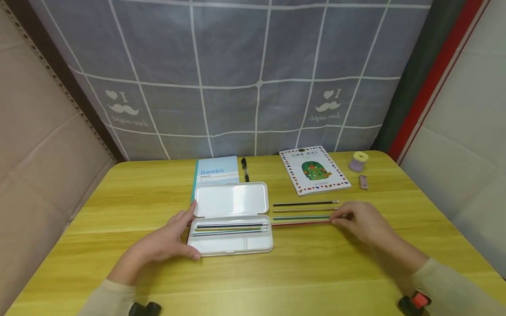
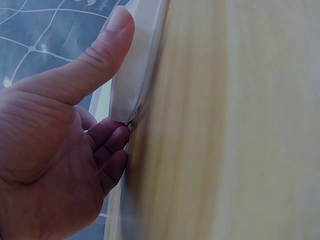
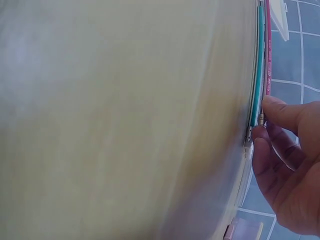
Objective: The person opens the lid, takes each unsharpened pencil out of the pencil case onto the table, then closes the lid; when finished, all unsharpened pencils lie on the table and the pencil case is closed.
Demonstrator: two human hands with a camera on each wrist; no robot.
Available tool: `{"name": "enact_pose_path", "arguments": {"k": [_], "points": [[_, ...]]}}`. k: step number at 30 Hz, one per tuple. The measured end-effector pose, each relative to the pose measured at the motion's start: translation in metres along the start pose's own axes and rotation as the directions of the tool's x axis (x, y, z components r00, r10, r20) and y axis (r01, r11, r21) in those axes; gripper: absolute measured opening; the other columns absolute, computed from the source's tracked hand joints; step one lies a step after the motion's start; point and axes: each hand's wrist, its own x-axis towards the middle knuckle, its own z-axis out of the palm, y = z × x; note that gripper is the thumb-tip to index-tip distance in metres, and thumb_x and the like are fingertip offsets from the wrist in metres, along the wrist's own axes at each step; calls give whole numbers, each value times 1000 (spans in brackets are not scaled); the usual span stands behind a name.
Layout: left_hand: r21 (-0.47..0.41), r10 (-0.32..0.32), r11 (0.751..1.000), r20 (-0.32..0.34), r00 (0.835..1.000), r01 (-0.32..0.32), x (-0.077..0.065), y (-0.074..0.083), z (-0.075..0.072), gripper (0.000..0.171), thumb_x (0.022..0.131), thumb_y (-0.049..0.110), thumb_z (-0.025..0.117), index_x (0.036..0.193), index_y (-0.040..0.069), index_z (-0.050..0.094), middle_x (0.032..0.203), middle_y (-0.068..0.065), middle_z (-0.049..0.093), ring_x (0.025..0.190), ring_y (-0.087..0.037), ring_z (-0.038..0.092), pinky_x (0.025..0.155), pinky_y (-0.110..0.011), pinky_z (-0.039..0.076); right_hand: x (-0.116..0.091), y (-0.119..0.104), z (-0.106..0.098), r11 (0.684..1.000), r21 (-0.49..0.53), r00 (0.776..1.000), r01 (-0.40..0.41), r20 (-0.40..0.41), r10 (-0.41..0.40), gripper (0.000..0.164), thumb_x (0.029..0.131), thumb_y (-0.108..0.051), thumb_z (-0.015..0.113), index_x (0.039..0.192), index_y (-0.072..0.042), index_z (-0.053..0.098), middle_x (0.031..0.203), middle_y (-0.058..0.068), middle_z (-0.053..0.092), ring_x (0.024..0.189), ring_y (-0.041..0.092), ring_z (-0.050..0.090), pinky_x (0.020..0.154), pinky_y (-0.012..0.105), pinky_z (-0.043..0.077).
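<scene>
A white pencil case (image 1: 219, 246) lies with its lid (image 1: 225, 199) folded back. Several pencils (image 1: 231, 226) rest side by side in its long compartment. My left hand (image 1: 171, 237) holds the case by its left end, thumb (image 2: 100, 55) at the front corner and fingers at the back. Right of the case, my right hand (image 1: 361, 221) pinches the eraser end of a red pencil (image 1: 302, 224), whose other end reaches the case's right edge. Just behind it lie a green pencil (image 1: 298, 217), a thin gold-coloured pencil (image 1: 302, 210) and a black pencil (image 1: 304, 203), roughly parallel.
Behind the case are a light-blue notebook (image 1: 217, 169) and a black pen (image 1: 245, 170). At the back right lie a white picture-covered book (image 1: 294, 169), a purple, yellow-topped little pot (image 1: 357, 162) and a small pinkish eraser (image 1: 363, 182). A grey checked cloth (image 1: 229, 109) hangs behind the table.
</scene>
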Motion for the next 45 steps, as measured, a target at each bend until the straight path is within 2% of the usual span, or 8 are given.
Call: {"name": "enact_pose_path", "arguments": {"k": [13, 24, 33, 41, 45], "points": [[-4, -9, 1000, 2, 1000, 9, 1, 0, 0, 140, 74, 43, 92, 166, 2, -5, 141, -15, 46, 140, -43, 31, 117, -69, 22, -1, 7, 1, 1000, -12, 999, -24, 28, 24, 11, 88, -11, 84, 87, -22, 83, 83, -14, 72, 78, 3, 64, 72, 30, 55], [-12, -7, 1000, 9, 1000, 7, 0, 2, 0, 139, 75, 41, 92, 166, 2, -6, 140, -13, 47, 138, -43, 32, 116, -69, 22, -1, 5, 2, 1000, -11, 999, -15, 45, 15, 7, 86, -13, 86, 86, -19, 83, 82, -10, 73, 73, 1, 62, 64, 26, 52], [-14, 6, 1000, 11, 1000, -5, 1, 1, 0, 139, 74, 39, 93, 165, 1, -6, 140, -14, 47, 139, -44, 31, 116, -70, 22, -2, 6, 2, 999, -33, 998, -26, 54, 28, 8, 86, -12, 85, 87, -20, 83, 83, -10, 74, 73, 1, 61, 64, 26, 51], [-19, 2, 1000, 15, 1000, -1, 1, 3, 0, 138, 76, 38, 92, 165, 0, -6, 141, -15, 46, 140, -45, 30, 116, -70, 22, 1, -5, -8, 996, -19, 996, -84, 40, 85, 4, 89, -18, 84, 93, -20, 84, 85, -9, 72, 72, 7, 59, 63, 27, 49], [-16, -12, 1000, 15, 1000, 13, 1, 2, 0, 139, 75, 40, 92, 166, 1, -5, 142, -15, 46, 142, -45, 28, 117, -71, 21, 6, -17, -10, 995, 52, 996, -88, 19, 88, 14, 91, -21, 82, 103, -14, 84, 88, -7, 74, 72, 9, 61, 61, 26, 48]]}}
